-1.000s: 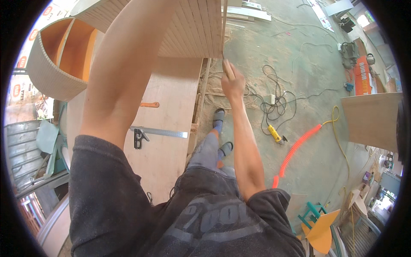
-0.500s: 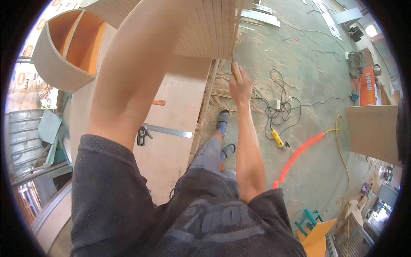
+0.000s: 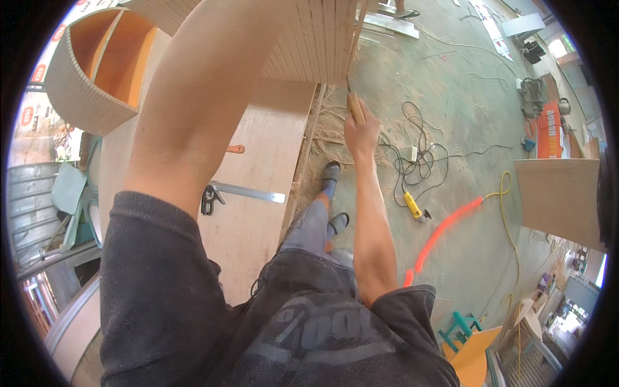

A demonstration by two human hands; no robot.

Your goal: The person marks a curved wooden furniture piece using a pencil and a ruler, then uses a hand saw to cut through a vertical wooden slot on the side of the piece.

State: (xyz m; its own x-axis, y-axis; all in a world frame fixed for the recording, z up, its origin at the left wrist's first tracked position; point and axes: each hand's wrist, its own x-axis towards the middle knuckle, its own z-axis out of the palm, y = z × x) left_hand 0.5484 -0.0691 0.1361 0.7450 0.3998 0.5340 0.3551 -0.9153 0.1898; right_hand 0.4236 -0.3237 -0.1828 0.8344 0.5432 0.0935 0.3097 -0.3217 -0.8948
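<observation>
My right hand is closed around the wooden handle of a slim tool; its thin, dark blade reaches the lower right corner of a slatted wooden piece. Whether the blade is a file or a chisel I cannot make out. My left forearm stretches up across that piece, and the hand is beyond the top of the picture. Below the slatted piece lies a pale wooden board bearing a metal ruler, a black clamp and an orange-brown handle, partly hidden by my arm.
A curved slatted cabinet with an orange inside stands at left. Sawdust and tangled black cable lie on the floor, with a yellow power tool and a coiled orange hose. Another person's foot shows at the top.
The view has shifted slightly. My right hand has drawn a little back toward me with the tool, showing more blade. Another person's foot has come in at the top.
</observation>
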